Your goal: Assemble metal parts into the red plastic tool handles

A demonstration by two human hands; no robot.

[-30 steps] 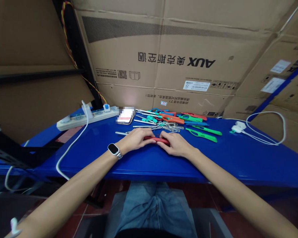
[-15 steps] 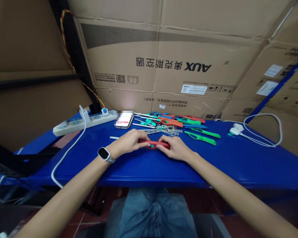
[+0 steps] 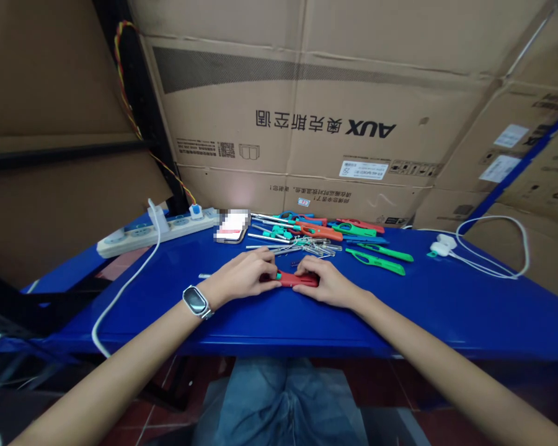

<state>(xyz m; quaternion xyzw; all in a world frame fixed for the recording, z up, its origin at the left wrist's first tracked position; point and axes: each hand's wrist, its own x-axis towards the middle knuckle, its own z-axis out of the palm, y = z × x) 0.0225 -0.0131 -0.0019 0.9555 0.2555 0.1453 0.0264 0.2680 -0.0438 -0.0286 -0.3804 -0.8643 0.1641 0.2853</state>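
1. Head view, hands: left hand, with a silver-banded smartwatch on its wrist, and right hand both clamped on one red plastic long-nosed lighter body with a green trigger; fingers curled over its two ends. The item lies low on the blue metal surface, near its front middle, between the hands.
2. Head view, stock behind the hands: heap of long-nosed lighter bodies in orange, green, red and blue plastic, with loose thin silver metal tubes mixed in at its left.
3. Two green lighter bodies lie apart, right of the heap.
4. Phone with blurred screen, just left of the heap.
5. White power strip with a white plug and cable, far left edge.
6. White charger with looped white cord, far right.
7. Large brown cardboard carton against the back, upside down; print reads "AUX" beside Chinese characters; white sticker label and QR code, too small to read.
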